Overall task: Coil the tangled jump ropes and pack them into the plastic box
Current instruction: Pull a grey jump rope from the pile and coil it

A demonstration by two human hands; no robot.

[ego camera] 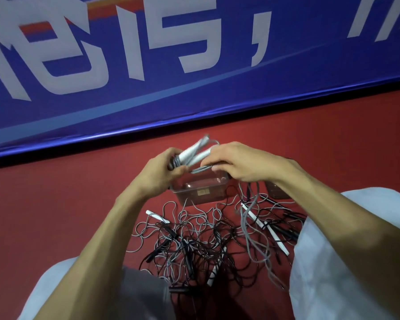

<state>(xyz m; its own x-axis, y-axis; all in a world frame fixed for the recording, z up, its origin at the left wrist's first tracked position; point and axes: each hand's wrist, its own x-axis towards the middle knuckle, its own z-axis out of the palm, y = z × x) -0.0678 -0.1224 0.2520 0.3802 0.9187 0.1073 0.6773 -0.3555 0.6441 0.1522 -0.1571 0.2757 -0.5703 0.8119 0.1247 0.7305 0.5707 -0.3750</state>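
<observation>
Head view looks down on a person who sits on a red floor, with both bare arms stretched forward. The left hand has its fingers curled tightly round one end of a coiled gray rope, and the thumb presses on the loops. Two white handles of this rope lie side by side, and they point up and away from the left hand. The right hand is bent over the other end of the coil. Its fingers are curled and its thumb pinches some gray strands from below; one handle tip is hidden under these fingers. The rope is in the air, just above the clear plastic box, and it does not touch the box. The box stands on the floor under the hands.

Near the person, between the knees, lies a tangle of gray and black ropes, with more white handles and black handles mixed in it. Some loops of the tangle reach the near wall of the box. A second box shows partly behind the right forearm. A blue banner with big white characters fills the top, behind the floor.
</observation>
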